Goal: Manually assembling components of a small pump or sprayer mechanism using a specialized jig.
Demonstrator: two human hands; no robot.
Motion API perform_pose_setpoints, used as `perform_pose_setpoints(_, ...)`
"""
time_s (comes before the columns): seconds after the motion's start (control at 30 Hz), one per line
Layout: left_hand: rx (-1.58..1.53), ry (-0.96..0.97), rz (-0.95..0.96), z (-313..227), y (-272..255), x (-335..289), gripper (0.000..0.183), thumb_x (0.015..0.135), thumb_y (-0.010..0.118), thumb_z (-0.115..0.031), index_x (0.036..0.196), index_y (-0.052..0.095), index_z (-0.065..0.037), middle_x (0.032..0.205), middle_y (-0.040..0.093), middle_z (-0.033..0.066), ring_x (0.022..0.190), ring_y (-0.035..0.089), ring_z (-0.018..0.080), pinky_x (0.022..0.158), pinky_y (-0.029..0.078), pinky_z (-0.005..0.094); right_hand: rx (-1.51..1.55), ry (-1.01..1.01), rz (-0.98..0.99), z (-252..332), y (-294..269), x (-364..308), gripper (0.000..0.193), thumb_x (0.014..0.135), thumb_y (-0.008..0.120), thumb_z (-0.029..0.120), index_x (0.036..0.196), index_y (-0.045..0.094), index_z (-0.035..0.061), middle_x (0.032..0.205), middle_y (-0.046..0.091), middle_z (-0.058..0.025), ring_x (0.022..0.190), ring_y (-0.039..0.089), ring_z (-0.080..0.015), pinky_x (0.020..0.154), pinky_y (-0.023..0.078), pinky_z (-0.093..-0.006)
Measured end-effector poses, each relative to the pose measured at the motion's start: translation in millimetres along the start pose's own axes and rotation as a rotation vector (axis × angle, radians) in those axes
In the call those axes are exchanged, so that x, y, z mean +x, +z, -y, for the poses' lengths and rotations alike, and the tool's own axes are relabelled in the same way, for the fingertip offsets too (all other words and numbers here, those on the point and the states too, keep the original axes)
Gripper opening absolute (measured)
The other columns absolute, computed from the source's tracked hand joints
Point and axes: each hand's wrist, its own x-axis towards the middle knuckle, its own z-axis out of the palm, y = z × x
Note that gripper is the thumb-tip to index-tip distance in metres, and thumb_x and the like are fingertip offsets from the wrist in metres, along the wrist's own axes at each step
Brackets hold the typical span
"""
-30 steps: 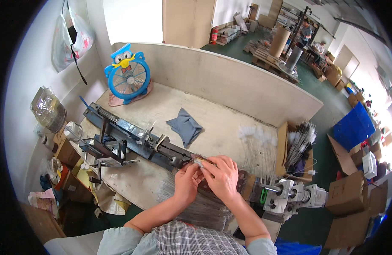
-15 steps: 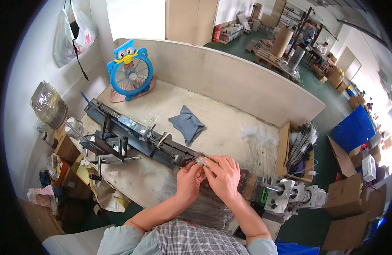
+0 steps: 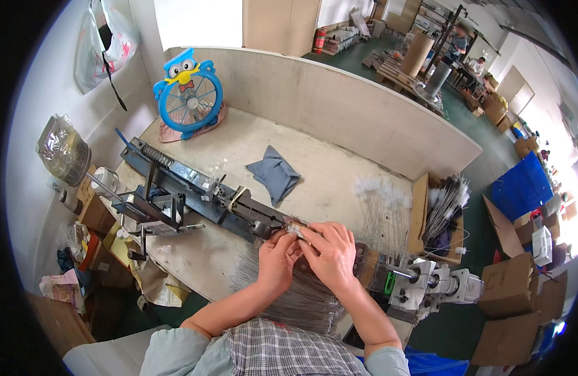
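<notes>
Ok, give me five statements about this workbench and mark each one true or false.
1. The left hand and right hand are close together at a small pale piece. True.
2. The fan is red. False: it is blue, topped by a cartoon bird's head.
3. The gray cloth lies on the bench. True.
4. The left hand rests on the cloth. False: it is apart from it.
5. The cardboard box holds thin strands. True.
</notes>
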Motion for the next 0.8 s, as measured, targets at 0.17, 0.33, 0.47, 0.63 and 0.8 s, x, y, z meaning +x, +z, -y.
perform_pose_setpoints(0.17,-0.033,-0.029,0.01,-2,1,0,0.012,0.09,0.054,-0.012,0.098,0.058,-0.005,0.094,0.064,0.0045,0.083,0.062,0.0135,0.075,0.049,0.0282,-0.005,0.01,0.036,-3,0,-1,0.023,0.071,0.071,0.015,0.094,0.068,0.015,0.096,0.062,0.0006,0.093,0.057,-0.0207,0.077,0.043,-0.0353)
perform_pose_setpoints(0.33,-0.048,-0.042,0.009,-2,3,2,0.013,0.091,0.053,-0.014,0.098,0.058,-0.004,0.094,0.064,0.0048,0.083,0.062,0.0134,0.076,0.049,0.0282,-0.003,0.006,0.039,-5,-3,2,0.024,0.071,0.071,0.015,0.095,0.068,0.0145,0.096,0.062,0.0007,0.093,0.057,-0.0206,0.077,0.043,-0.0353)
perform_pose_setpoints(0.47,-0.014,-0.06,0.004,-5,3,3,0.024,0.093,0.048,-0.026,0.102,0.056,-0.005,0.097,0.062,0.007,0.088,0.06,0.0155,0.079,0.049,0.031,-0.006,0.031,0.042,3,-18,10,0.023,0.069,0.073,0.016,0.092,0.069,0.0107,0.093,0.063,-0.0008,0.091,0.057,-0.0216,0.077,0.043,-0.0355)
perform_pose_setpoints(0.63,-0.026,-0.067,0.01,-9,-6,-4,0.042,0.094,0.041,-0.046,0.097,0.053,-0.007,0.099,0.061,0.0098,0.09,0.059,0.0207,0.081,0.048,0.0352,-0.122,0.001,0.178,-3,-22,-1,0.017,0.071,0.072,0.015,0.085,0.068,0.0068,0.081,0.063,-0.0033,0.085,0.057,-0.0236,0.074,0.043,-0.0369)
perform_pose_setpoints(0.8,0.073,-0.108,0.056,-9,-4,-7,0.056,0.095,0.03,-0.056,0.103,0.052,-0.004,0.103,0.059,0.0111,0.093,0.058,0.0204,0.083,0.048,0.0337,0.027,0.077,0.178,-3,-27,-8,0.015,0.074,0.068,0.016,0.084,0.067,0.0059,0.074,0.06,-0.0052,0.082,0.055,-0.0258,0.074,0.043,-0.0379)
